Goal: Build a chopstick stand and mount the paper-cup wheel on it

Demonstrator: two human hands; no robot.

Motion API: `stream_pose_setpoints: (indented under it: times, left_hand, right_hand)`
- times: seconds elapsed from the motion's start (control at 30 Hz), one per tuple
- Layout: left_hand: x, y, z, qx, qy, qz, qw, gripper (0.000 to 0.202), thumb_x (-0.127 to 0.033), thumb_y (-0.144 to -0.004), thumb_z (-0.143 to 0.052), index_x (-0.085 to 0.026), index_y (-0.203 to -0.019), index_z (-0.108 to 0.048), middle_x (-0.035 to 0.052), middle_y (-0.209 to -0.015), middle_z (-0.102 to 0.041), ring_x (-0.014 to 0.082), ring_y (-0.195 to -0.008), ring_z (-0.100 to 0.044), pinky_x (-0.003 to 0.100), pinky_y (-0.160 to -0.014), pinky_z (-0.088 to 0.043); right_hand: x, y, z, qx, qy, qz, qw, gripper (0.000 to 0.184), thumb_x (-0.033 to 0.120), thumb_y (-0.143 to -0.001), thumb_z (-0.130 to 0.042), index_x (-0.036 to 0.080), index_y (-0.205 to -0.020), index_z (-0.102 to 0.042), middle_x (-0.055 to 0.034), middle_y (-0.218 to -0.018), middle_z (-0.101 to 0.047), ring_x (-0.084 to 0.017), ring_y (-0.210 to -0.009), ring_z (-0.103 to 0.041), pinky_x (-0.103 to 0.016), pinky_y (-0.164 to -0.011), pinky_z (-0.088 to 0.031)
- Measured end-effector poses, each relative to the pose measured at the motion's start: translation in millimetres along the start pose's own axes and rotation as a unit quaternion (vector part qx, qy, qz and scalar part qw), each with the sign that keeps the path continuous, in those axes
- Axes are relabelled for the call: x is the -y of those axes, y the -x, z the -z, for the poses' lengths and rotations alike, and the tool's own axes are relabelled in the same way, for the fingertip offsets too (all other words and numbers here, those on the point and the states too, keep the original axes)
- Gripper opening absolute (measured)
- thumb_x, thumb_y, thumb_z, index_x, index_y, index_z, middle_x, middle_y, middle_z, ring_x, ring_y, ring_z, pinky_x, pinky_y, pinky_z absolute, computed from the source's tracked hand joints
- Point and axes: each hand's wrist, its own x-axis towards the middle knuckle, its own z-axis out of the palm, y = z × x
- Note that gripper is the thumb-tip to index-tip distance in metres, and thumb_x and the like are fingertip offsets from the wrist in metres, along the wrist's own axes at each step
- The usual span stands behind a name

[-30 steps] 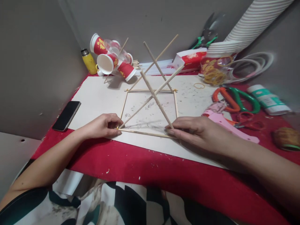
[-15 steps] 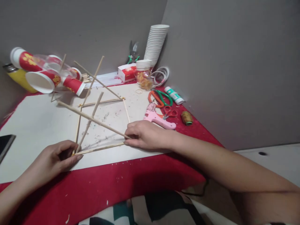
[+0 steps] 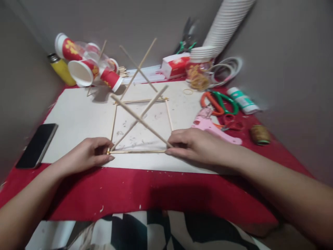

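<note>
A rectangular frame of thin wooden sticks lies on a white board, its corners bound with yellowish bands. My left hand is closed around the near left corner, fingertips pinching the joint. At the near right corner my right hand grips the joint, hiding it. From these near corners rise two slanted sticks that cross in an X. A second pair of crossed sticks stands at the far side of the frame.
Beyond the board are joined red paper cups, a yellow bottle, a cup of rubber bands and a stack of white cups. A pink glue gun, scissors and thread spool lie right; a phone lies left.
The view has swung left, so everything sits further right and the whole phone shows. Both hands keep hold of the near corners. The near crossed sticks now form a wider, more even X.
</note>
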Motion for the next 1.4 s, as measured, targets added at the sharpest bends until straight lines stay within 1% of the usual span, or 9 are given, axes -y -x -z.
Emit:
stream_pose_setpoints:
  times: [0.2,0.4,0.83,0.93,1.03,1.13,1.23,1.3,1.4]
  left_hand:
    - [2,1,-1.9,0.004,0.0,-0.01,1.0,0.029,-0.047,-0.088,-0.065,-0.018,-0.089,-0.064,-0.0023,-0.07,-0.054,0.0121,-0.062,-0.047,0.024,-0.06,-0.037]
    - [1,-1,-2.0,-0.002,-0.011,-0.015,1.0,0.028,-0.046,-0.088,-0.065,-0.018,-0.089,-0.066,-0.0018,-0.07,-0.054,0.0122,-0.062,-0.047,0.024,-0.06,-0.037]
    - [6,-2,-5.3,-0.009,-0.011,-0.043,0.999,0.022,-0.039,-0.089,-0.068,-0.018,-0.089,-0.065,-0.0022,-0.071,-0.054,0.0114,-0.062,-0.047,0.024,-0.06,-0.036]
    - [6,1,-5.4,-0.012,0.006,-0.035,0.999,0.026,-0.042,-0.087,-0.07,-0.017,-0.094,-0.066,-0.0021,-0.073,-0.055,0.0122,-0.065,-0.049,0.024,-0.062,-0.038]
    - [8,5,-4.9,-0.019,0.049,-0.03,0.998,0.039,-0.046,-0.083,-0.075,-0.018,-0.11,-0.067,-0.0017,-0.078,-0.058,0.0136,-0.07,-0.054,0.025,-0.066,-0.043]
    - [11,7,-4.4,-0.041,0.123,-0.029,0.991,0.044,-0.047,-0.086,-0.072,-0.019,-0.12,-0.065,0.0,-0.083,-0.06,0.014,-0.073,-0.055,0.026,-0.068,-0.045]
    - [14,6,-4.0,-0.088,0.176,-0.015,0.98,0.041,-0.048,-0.09,-0.066,-0.018,-0.119,-0.066,0.0014,-0.084,-0.062,0.0141,-0.073,-0.055,0.026,-0.068,-0.046]
    - [14,4,-3.8,-0.121,0.184,0.001,0.975,0.041,-0.048,-0.09,-0.066,-0.018,-0.117,-0.067,0.0013,-0.082,-0.063,0.0138,-0.071,-0.054,0.026,-0.066,-0.045]
    - [14,1,-3.2,-0.147,0.184,0.009,0.972,0.039,-0.047,-0.088,-0.067,-0.019,-0.114,-0.068,0.0011,-0.081,-0.064,0.0135,-0.068,-0.053,0.026,-0.064,-0.045]
  right_hand:
    - [-3,-4,-5,0.006,-0.009,0.004,1.0,0.027,0.037,-0.097,-0.056,0.021,-0.076,-0.063,-0.0049,-0.078,-0.066,-0.017,-0.073,-0.06,-0.03,-0.067,-0.041]
    - [-3,-3,-4,0.005,-0.013,-0.002,1.0,0.029,0.04,-0.097,-0.055,0.022,-0.075,-0.062,-0.0054,-0.079,-0.067,-0.018,-0.074,-0.06,-0.031,-0.068,-0.043]
    - [-4,-2,-8,-0.004,-0.032,-0.014,0.999,0.036,0.049,-0.095,-0.056,0.022,-0.073,-0.062,-0.0052,-0.075,-0.066,-0.019,-0.067,-0.059,-0.033,-0.065,-0.044]
    - [-5,-1,-9,-0.008,-0.034,-0.015,0.999,0.038,0.052,-0.095,-0.056,0.022,-0.073,-0.062,-0.0052,-0.074,-0.066,-0.019,-0.066,-0.059,-0.033,-0.065,-0.044]
    - [-5,-1,-9,-0.008,-0.033,-0.02,0.999,0.041,0.055,-0.096,-0.055,0.022,-0.072,-0.06,-0.0049,-0.072,-0.064,-0.018,-0.064,-0.057,-0.032,-0.063,-0.043]
    - [-5,-2,-9,-0.007,-0.021,-0.017,1.0,0.037,0.05,-0.096,-0.056,0.022,-0.072,-0.059,-0.004,-0.072,-0.062,-0.017,-0.064,-0.055,-0.031,-0.063,-0.042]
    - [-3,-3,-7,-0.004,-0.006,-0.017,1.0,0.033,0.043,-0.097,-0.055,0.022,-0.072,-0.056,-0.0022,-0.07,-0.059,-0.016,-0.064,-0.053,-0.029,-0.063,-0.039]
    - [1,-4,-4,0.004,0.0,-0.021,1.0,0.031,0.04,-0.097,-0.055,0.021,-0.073,-0.052,-0.0019,-0.072,-0.058,-0.016,-0.067,-0.053,-0.029,-0.064,-0.038]
    - [6,-3,2,0.014,-0.003,-0.019,1.0,0.029,0.036,-0.097,-0.057,0.021,-0.073,-0.049,-0.0021,-0.077,-0.06,-0.016,-0.071,-0.054,-0.028,-0.066,-0.037]
